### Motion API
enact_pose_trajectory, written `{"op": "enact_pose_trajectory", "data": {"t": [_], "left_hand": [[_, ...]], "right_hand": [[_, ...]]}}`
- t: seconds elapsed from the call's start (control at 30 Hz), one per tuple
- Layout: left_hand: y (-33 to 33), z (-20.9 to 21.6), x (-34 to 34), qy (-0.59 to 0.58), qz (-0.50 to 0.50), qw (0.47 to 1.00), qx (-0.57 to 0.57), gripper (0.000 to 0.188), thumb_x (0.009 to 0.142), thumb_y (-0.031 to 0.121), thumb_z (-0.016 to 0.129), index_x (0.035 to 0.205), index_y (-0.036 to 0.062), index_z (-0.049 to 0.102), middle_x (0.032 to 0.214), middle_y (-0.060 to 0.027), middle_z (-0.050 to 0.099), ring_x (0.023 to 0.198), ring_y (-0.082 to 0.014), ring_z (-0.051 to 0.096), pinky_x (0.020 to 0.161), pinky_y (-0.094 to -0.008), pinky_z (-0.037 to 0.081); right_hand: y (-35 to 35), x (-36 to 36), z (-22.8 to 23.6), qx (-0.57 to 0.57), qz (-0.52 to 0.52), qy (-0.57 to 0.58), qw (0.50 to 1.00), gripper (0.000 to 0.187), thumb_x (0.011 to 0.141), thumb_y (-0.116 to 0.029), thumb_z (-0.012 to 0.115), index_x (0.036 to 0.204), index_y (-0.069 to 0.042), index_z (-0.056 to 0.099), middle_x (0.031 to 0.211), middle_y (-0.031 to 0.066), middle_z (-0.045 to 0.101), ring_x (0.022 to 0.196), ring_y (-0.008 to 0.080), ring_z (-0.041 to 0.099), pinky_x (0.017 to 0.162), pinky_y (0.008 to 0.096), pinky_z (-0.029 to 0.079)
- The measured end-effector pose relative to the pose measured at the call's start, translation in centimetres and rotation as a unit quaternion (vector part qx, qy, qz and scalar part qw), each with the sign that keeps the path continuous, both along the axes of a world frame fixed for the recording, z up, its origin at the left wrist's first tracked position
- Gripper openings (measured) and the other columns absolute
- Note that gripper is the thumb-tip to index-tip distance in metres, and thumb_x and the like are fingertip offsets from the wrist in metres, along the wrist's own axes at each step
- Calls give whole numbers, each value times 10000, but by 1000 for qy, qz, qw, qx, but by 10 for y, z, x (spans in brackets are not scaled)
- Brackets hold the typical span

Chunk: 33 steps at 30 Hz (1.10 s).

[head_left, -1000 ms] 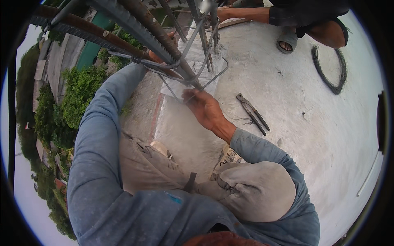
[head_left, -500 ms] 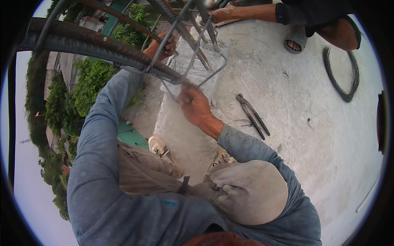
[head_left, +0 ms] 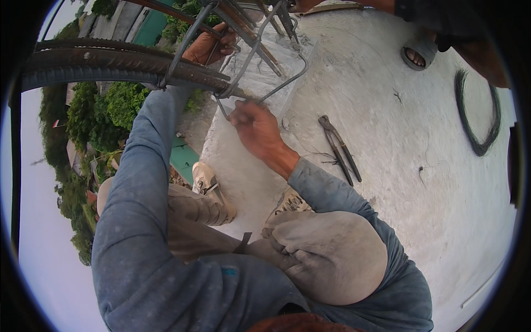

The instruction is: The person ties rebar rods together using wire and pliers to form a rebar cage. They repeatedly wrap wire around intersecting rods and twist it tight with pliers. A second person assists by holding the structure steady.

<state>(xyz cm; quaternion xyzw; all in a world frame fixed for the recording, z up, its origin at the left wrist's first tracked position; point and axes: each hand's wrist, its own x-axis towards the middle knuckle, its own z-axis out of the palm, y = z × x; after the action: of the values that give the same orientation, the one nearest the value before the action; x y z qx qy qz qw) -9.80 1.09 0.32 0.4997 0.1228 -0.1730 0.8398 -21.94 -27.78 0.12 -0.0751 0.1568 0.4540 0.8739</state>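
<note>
A cage of thick ribbed steel bars (head_left: 110, 69) and thin bent stirrups juts in from the upper left. My right hand (head_left: 259, 131) is closed at the near corner of a stirrup (head_left: 285, 87), just past the ends of the thick bars. Beyond those bars, my left hand (head_left: 213, 45) reaches under and has its fingers curled round a thin bar of the cage. Whatever else its fingers hold is too small to tell. Pincers with dark handles (head_left: 338, 148) lie on the concrete to the right of my right hand.
A coil of dark tie wire (head_left: 463, 119) rests on the concrete slab (head_left: 404, 221) at the right. A co-worker's sandalled foot (head_left: 415, 57) is at the upper right. The slab's edge runs by my left shoe (head_left: 206, 180), with trees and roofs below.
The view has shifted, and the cage sits a little higher and further left. My right hand stays at the stirrup corner. The co-worker's hand has mostly slipped out past the top edge.
</note>
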Motion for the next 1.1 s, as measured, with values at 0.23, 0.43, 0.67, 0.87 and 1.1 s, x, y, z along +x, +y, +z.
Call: {"op": "enact_pose_trajectory", "data": {"t": [0.23,0.43,0.67,0.87,1.1], "left_hand": [[-12,-19,-18,-56,113,990,-65,299,1139,380,455,1074,106,553,903,-13,523,870,-135,464,713,-313,419],[-16,-20,-25,-88,116,985,-88,334,1145,343,460,1225,35,561,905,-9,525,885,-124,462,684,-293,408],[-8,-24,-25,-137,63,981,-124,309,1143,287,455,1266,22,554,974,-43,570,949,-181,510,657,-293,453],[-1,-35,-19,-125,109,981,-101,449,1126,316,510,1387,-49,537,948,-40,588,880,-154,526,641,-295,465],[-17,-21,-30,-66,218,974,12,382,1093,320,554,1290,1,622,930,-19,600,832,-150,549,647,-287,463]], "right_hand": [[-1,2,-3,13,9,-21,1000,48,953,-47,666,934,-7,646,723,20,526,728,176,538,793,351,463],[-6,4,-8,25,23,-63,997,105,1001,-121,675,985,-19,651,812,49,617,823,204,628,890,379,511],[-23,8,-6,-24,66,-145,987,151,1013,-152,674,1079,-16,672,1072,114,731,1065,231,684,1075,371,495],[-96,6,-20,-367,121,-387,837,345,970,-140,692,1239,75,677,1153,156,748,1119,260,695,1026,381,529],[-170,-70,-44,-632,-41,-562,533,240,938,-83,666,1148,22,715,1144,169,737,1073,321,714,929,400,552]]}}
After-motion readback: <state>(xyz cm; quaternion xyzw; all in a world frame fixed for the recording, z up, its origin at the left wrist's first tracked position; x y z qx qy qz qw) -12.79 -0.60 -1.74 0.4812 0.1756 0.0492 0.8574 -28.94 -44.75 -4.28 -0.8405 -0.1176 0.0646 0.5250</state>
